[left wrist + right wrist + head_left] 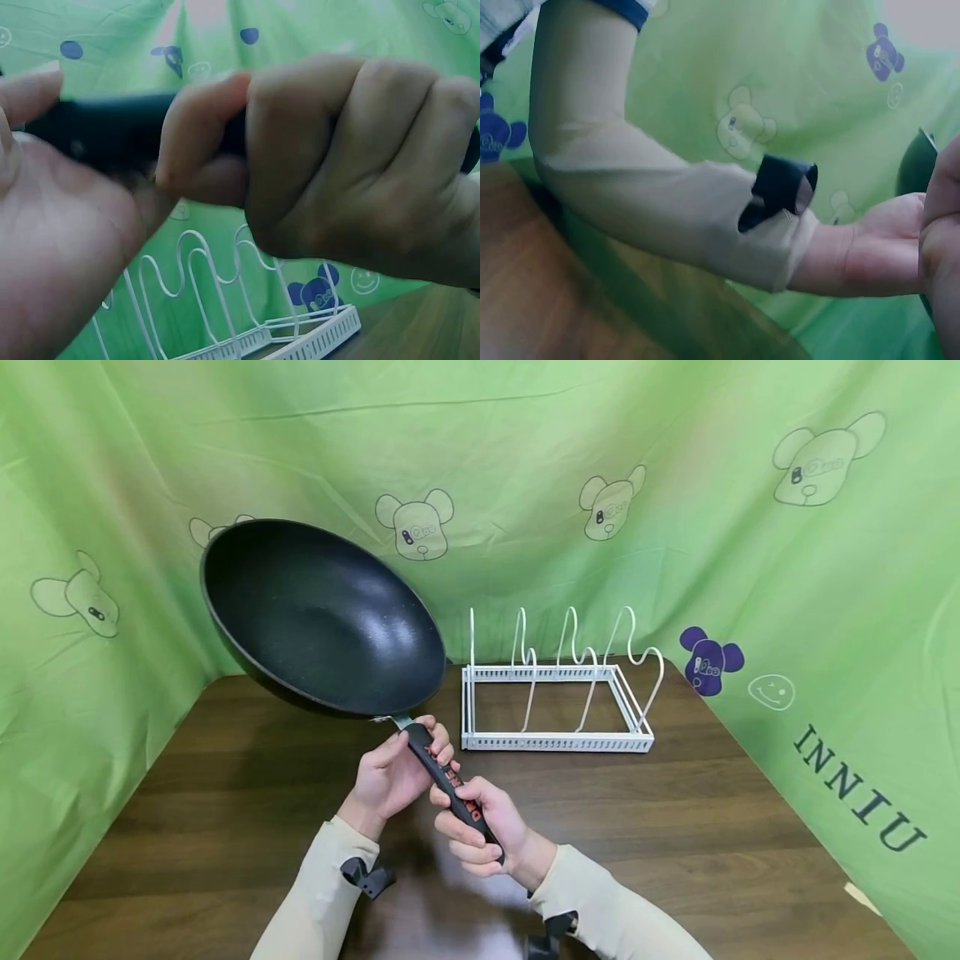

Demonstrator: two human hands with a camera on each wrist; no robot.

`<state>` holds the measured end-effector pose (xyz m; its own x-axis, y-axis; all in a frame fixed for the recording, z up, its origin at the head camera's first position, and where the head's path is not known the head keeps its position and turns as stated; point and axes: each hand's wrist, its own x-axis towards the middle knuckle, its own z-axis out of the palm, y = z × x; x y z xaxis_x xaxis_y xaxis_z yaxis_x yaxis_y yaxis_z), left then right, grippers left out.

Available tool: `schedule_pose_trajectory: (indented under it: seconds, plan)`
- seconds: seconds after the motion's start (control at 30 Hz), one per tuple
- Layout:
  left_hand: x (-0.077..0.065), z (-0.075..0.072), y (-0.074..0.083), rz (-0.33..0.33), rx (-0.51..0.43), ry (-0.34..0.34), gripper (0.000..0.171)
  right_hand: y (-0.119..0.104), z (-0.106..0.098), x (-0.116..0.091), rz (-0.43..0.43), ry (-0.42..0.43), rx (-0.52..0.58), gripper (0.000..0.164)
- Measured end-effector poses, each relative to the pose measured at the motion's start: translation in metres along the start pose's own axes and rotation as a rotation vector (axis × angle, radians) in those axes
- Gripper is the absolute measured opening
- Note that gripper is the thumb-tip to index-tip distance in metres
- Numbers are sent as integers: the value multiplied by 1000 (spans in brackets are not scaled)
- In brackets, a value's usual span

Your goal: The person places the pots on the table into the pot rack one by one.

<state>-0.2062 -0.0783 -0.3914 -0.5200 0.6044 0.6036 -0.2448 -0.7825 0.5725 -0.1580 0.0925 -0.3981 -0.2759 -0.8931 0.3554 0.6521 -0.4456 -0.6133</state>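
Observation:
A black wok (322, 618) is held up over the left half of the table, tilted so that its dark inside shows. Its long black handle (450, 785) with red lettering slants down to the right. Close to the wok, my left hand (397, 772) holds the handle from below, thumb on one side and fingertips on the other. My right hand (483, 827) grips the lower end, and in the left wrist view its curled fingers (300, 142) wrap the handle. The right wrist view shows the left hand (881, 247) mostly from the wrist, its fingertips hidden.
A white rack (558, 743) with several upright wire dividers stands at the back right of the wooden table (675, 860). Green cloth (517, 460) with printed bear heads hangs behind and on both sides.

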Motion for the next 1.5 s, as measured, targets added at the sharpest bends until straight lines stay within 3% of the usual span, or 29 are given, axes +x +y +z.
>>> schedule_pose_trajectory:
  seconds: [0.07, 0.17, 0.33, 0.53, 0.7, 0.93, 1.07, 1.5]
  plan:
    - [0, -2, -2, 34, 1, -78, 32, 1, 1, 1, 18, -38, 28, 14]
    - [2, -3, -3, 84, 20, -138, 31, 0, 2, 2, 44, -101, 79, 14]
    - [9, 1, -6, 182, 148, -112, 24, -4, 0, 3, 71, -181, 154, 13]
    - [8, 6, -8, 231, 250, -67, 20, -9, -3, 2, 127, -173, 122, 17]
    - [8, 10, -2, 207, 313, -38, 19, -12, -1, -1, 164, -92, -2, 21]
    - [4, 13, 5, 124, 369, 33, 16, -10, 11, -4, 155, 194, -244, 22]
    - [1, 13, 6, 68, 399, 91, 15, -3, 14, -4, 112, 289, -290, 25]
    - [5, 11, 1, -37, 486, 289, 21, 4, -2, -3, 73, 120, -85, 32]
